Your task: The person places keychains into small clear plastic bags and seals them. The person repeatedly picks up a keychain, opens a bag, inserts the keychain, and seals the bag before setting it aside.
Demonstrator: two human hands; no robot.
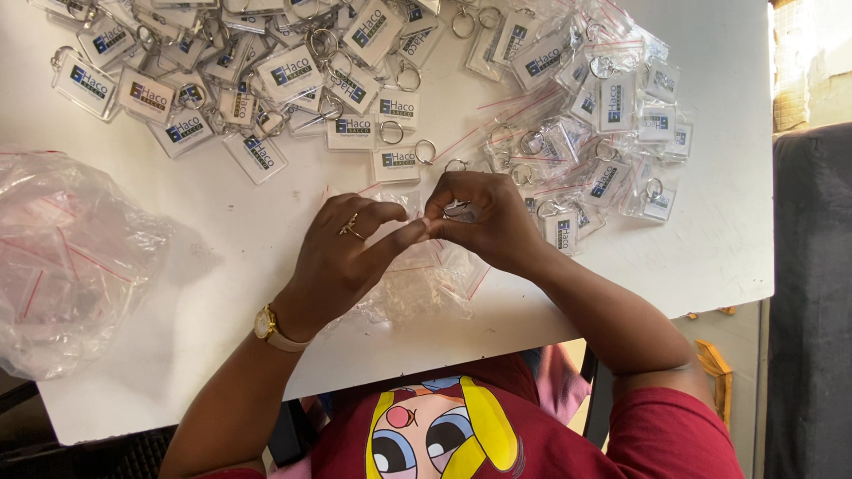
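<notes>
My left hand (346, 253) and my right hand (479, 217) meet over the white table (231, 231), fingertips pinched together on a small clear zip bag (417, 279) with a red strip. A clear plastic key tag (461, 211) with a metal ring sits between my right fingers. My left hand wears a ring and a gold watch. A few more small bags lie under my hands. Whether the tag is inside the bag is hidden by my fingers.
Loose key tags with metal rings (266, 80) are spread across the far left of the table. Bagged key tags (603, 106) are piled at the far right. A large clear bag of small bags (71, 257) lies at the left. The table edge (497, 341) runs near my body.
</notes>
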